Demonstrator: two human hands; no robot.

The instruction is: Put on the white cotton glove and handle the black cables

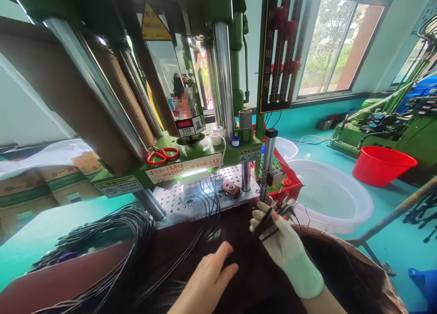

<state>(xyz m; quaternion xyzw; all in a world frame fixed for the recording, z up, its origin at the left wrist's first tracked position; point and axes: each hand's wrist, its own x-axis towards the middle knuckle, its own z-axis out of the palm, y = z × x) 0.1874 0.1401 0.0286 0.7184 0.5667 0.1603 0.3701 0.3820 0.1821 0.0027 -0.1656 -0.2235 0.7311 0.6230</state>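
My bare left hand [212,275] is over the dark work surface, thumb and index finger apart, with nothing visible in it. To its right, my right hand [282,241] wears a white glove with a pale green cuff. Its fingers are closed around a slim black tool [262,223], whose exact kind I cannot make out. Several metal-ended pieces [286,207] show just beyond the gloved fingers. Ahead, thin black cables [210,202] run from a lit clear block [201,189] on the perforated metal plate [172,199] of a green press. A thick bundle of black cables [134,223] lies on the left.
Red-handled scissors [163,155] lie on the press's green ledge [191,161]. A red control box [282,186] stands at the right, before a white tub [332,195] and a red bucket [384,166]. Cardboard boxes [64,179] are at the left.
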